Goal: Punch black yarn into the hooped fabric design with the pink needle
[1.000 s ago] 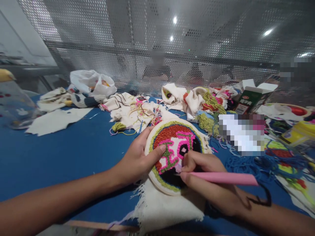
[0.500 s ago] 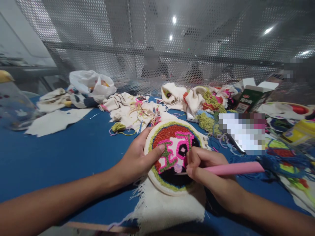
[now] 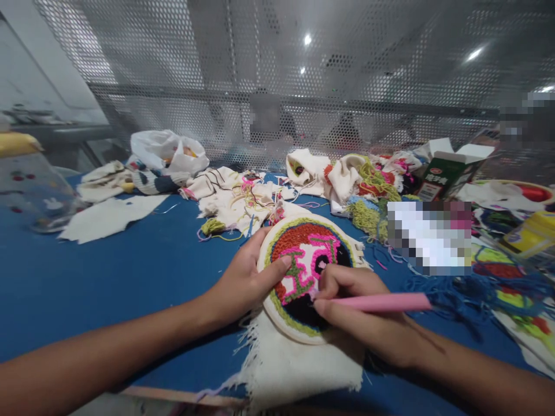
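Here we have the embroidery hoop (image 3: 310, 271) as our landmark, lying on white fabric (image 3: 299, 364) on the blue desk (image 3: 130, 271). Our right hand (image 3: 364, 318), at the hoop's near right, has its fingers clenched on a pink punch needle (image 3: 377, 301), whose tip meets the yarn picture inside the hoop. Our left hand (image 3: 243, 280) grips the hoop's left rim, thumb lying on the stitching. Beyond the hoop sit heaps of cloth and yarn (image 3: 243, 196), with a green carton (image 3: 442, 173) to its far right and a white plastic bag (image 3: 167, 151) to its far left.
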The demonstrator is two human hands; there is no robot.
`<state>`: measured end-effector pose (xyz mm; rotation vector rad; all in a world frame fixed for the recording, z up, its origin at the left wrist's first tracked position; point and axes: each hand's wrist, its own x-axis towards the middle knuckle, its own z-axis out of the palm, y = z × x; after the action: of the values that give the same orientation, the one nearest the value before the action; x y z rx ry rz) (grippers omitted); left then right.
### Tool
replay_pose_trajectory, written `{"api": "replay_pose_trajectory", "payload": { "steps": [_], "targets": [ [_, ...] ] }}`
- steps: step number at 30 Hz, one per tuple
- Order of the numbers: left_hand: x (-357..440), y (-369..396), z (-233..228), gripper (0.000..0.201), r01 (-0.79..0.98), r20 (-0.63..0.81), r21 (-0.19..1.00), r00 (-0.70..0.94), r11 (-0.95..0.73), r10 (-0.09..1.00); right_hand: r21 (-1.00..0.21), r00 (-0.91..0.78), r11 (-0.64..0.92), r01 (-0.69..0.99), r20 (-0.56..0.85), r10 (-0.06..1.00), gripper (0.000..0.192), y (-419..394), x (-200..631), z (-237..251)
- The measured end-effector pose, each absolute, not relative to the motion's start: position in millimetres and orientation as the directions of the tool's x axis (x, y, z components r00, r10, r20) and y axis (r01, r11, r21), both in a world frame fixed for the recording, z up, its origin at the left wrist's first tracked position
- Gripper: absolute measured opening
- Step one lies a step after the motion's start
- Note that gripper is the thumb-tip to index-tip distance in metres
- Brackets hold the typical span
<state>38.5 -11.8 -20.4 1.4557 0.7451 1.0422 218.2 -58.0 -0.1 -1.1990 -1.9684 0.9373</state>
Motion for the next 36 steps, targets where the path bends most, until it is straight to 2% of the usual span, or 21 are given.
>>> {"api": "replay_pose_trajectory", "payload": {
  "steps": [3, 5, 11, 14, 17, 20, 21, 23, 27, 29, 32, 36],
  "targets": [
    [38.1, -9.7, -21.5, 0.040, -0.108, 0.175, 0.984, 0.420, -0.142, 0.890, -0.902, -0.251, 0.275, 0.333, 0.196, 0.948, 0.023, -57.9, 219.8, 0.4],
    [38.4, -8.9, -21.1, 0.041, -0.106, 0.172, 0.984, 0.418, -0.141, 0.892, -0.916, -0.229, 0.270, 0.296, 0.206, 0.951, 0.022, -57.1, 220.1, 0.2],
    [38.6, -7.3, -19.2, 0.039, -0.098, 0.188, 0.982, 0.413, -0.162, 0.891, -0.902, -0.239, 0.287, 0.322, 0.216, 0.947, 0.021, -58.6, 221.0, 0.0],
    [38.4, -8.6, -20.1, 0.039, -0.095, 0.191, 0.981, 0.403, -0.166, 0.895, -0.831, -0.325, 0.348, 0.434, 0.216, 0.921, 0.023, -61.6, 222.0, 1.2],
    [39.3, -11.3, -20.7, 0.041, -0.111, 0.200, 0.979, 0.388, -0.170, 0.900, -0.678, -0.514, 0.490, 0.548, 0.189, 0.836, 0.020, -62.5, 220.4, 2.1],
    [40.3, -12.5, -20.7, 0.039, -0.101, 0.210, 0.978, 0.369, -0.185, 0.906, -0.559, -0.621, 0.607, 0.565, 0.195, 0.759, 0.011, -60.7, 217.0, 1.1],
    [40.3, -12.2, -20.8, 0.039, -0.097, 0.209, 0.978, 0.367, -0.186, 0.906, -0.567, -0.620, 0.606, 0.559, 0.199, 0.759, 0.011, -59.8, 216.2, 0.5],
    [40.0, -10.9, -21.0, 0.039, -0.102, 0.198, 0.980, 0.378, -0.172, 0.905, -0.666, -0.552, 0.520, 0.535, 0.190, 0.812, 0.014, -58.5, 216.1, -0.9],
    [38.4, -8.3, -21.4, 0.041, -0.114, 0.179, 0.983, 0.413, -0.144, 0.893, -0.878, -0.293, 0.305, 0.369, 0.201, 0.935, 0.022, -58.0, 219.1, -2.4],
    [37.9, -8.3, -21.5, 0.041, -0.114, 0.182, 0.982, 0.417, -0.147, 0.891, -0.908, -0.232, 0.276, 0.314, 0.209, 0.950, 0.021, -58.5, 220.4, -2.5],
    [37.7, -9.1, -21.2, 0.039, -0.123, 0.185, 0.982, 0.417, -0.147, 0.890, -0.919, -0.226, 0.257, 0.298, 0.194, 0.955, 0.020, -59.2, 220.8, -2.6],
    [37.9, -9.1, -20.8, 0.038, -0.105, 0.191, 0.981, 0.412, -0.161, 0.891, -0.887, -0.246, 0.291, 0.359, 0.211, 0.946, 0.021, -61.1, 220.2, -1.2]
  ]
}}
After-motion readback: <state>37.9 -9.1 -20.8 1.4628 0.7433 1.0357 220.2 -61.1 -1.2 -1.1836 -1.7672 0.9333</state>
